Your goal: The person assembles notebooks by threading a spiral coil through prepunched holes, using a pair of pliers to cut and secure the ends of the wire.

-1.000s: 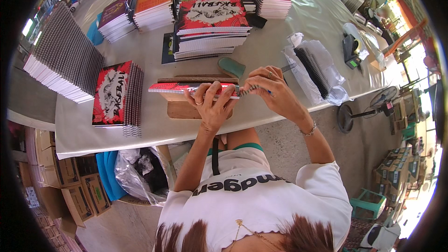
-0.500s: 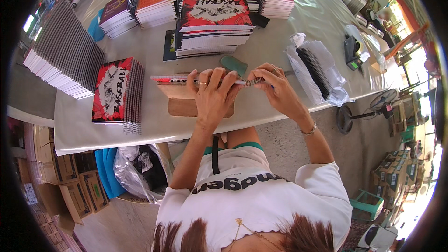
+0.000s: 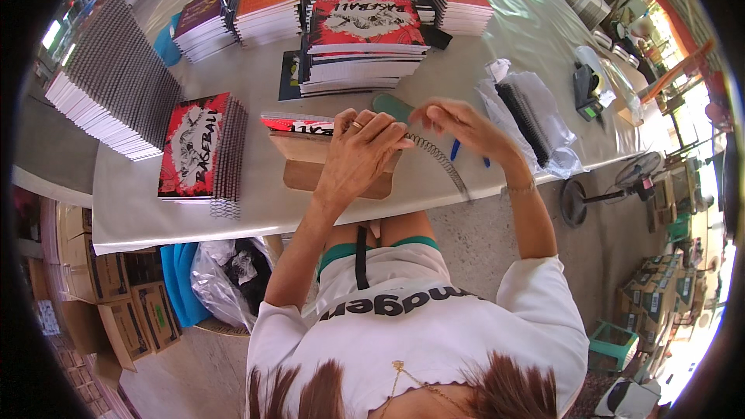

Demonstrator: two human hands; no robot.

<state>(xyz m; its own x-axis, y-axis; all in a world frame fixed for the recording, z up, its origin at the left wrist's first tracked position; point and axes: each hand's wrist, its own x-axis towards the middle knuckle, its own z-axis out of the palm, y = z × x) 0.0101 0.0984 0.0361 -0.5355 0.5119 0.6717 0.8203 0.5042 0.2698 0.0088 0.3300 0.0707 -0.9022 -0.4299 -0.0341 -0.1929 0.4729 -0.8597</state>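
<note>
My left hand (image 3: 361, 149) is closed over the top edge of a red-covered notebook (image 3: 299, 124), which leans in a wooden stand (image 3: 301, 174) near the table's front edge. A dark spiral binding coil (image 3: 439, 154) trails from beside my left fingertips and curves down to the right, its end loose. Above the coil is my right hand (image 3: 462, 128), apart from it, its fingers bent and smeared by motion. Two blue handles (image 3: 456, 147) of a tool lie under and beside that hand; the rest of the tool is hidden. A green rounded pad (image 3: 392, 107) sits just beyond my hands.
To the left stand a finished-looking red notebook pile (image 3: 190, 147) and a tall spiral-bound stack (image 3: 116, 77). Beyond are a large red-topped stack (image 3: 365, 27) and several other notebook stacks. A plastic bag of black coils (image 3: 528, 112) and a tape dispenser (image 3: 588, 89) are at right.
My right hand has let go of the coil and lifted slightly. The coil now hangs out longer to the right, and the blue handles show more. My left hand stays on the notebook.
</note>
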